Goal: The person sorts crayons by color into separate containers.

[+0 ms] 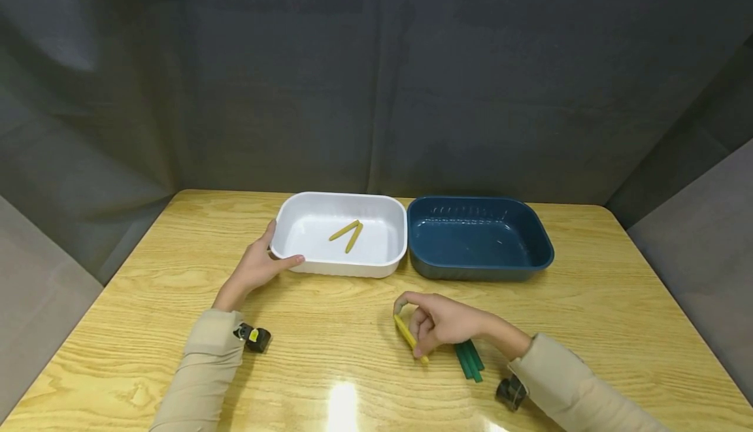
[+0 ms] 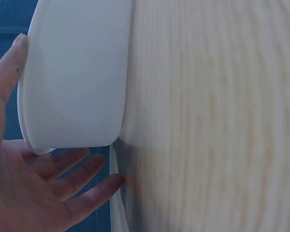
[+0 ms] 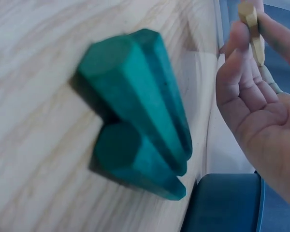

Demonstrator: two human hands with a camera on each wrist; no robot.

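Observation:
A white tray [image 1: 312, 265] stands at the table's middle with two yellow sticks [image 1: 348, 233] lying in it. My left hand [image 1: 259, 263] lies with straight fingers against the tray's left front corner [image 2: 72, 92], thumb along its front wall. My right hand [image 1: 435, 321] pinches a yellow stick [image 1: 408, 336] just above the table in front of the trays; the stick [image 3: 253, 29] shows between thumb and fingers in the right wrist view. Green sticks [image 1: 468, 360] lie piled on the table beside that hand's wrist, and fill the right wrist view as thick green rods [image 3: 140, 116].
A dark blue tray [image 1: 532, 262] stands right of the white one, touching it, with nothing visible inside. The wooden table [image 1: 618, 301] is walled by grey curtain on the back and sides. Small black wrist cameras [image 1: 254, 337] sit on both sleeves.

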